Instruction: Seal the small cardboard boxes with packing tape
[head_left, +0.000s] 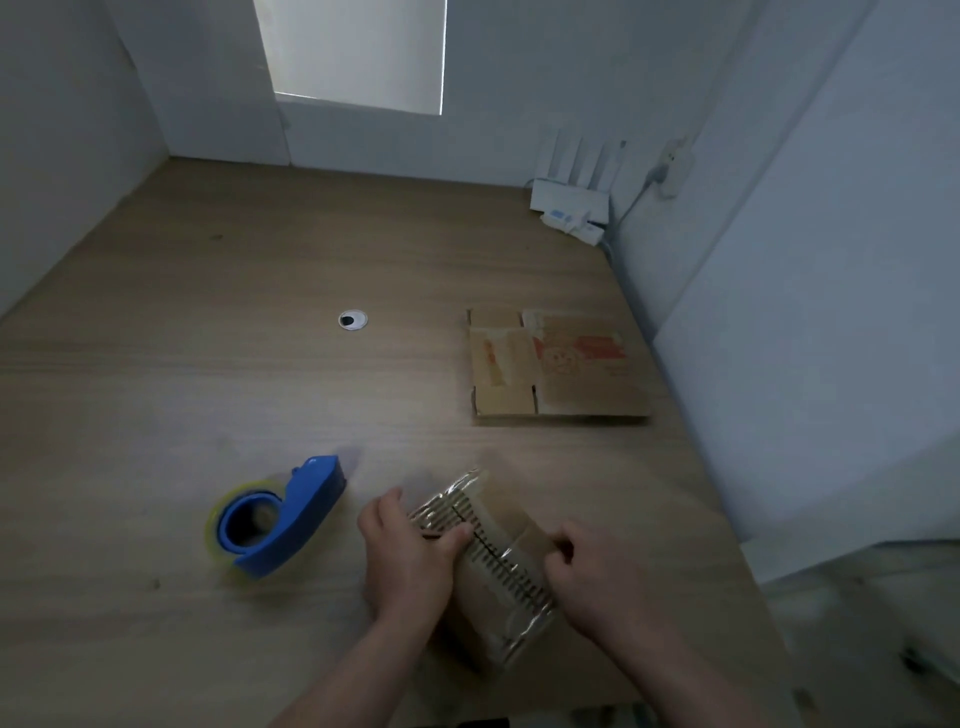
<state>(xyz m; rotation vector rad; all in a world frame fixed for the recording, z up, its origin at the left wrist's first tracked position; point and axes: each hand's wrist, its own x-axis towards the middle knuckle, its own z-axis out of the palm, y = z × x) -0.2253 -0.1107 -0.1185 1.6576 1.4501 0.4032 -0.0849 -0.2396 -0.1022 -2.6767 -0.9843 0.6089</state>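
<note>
Left grip (410, 556): clasps small brown taped cardboard box (498, 571), thumb on top.
Right grip (597, 571): fingers curled round its other side.
Box axis: far-left to near-right, between the grips.

- A dim, bluish room: daylight enters only through the covered window (358, 52) at the top, with a thin bright strip along its lower and right edges.
- The wooden desk (208, 364) is softly lit and paler toward the near side. Shadows are faint, darkest under the near edge of the flattened cardboard (556, 364) and beneath the blue tape dispenser (280, 519).
- Clear tape on the small cardboard box (493, 551) catches small glints.
- The left hand (410, 556) and right hand (597, 571), gripping the box, are slightly blurred; the whole frame is soft and grainy.
- Wide-angle distortion bends the walls and desk edges toward the corners.
</note>
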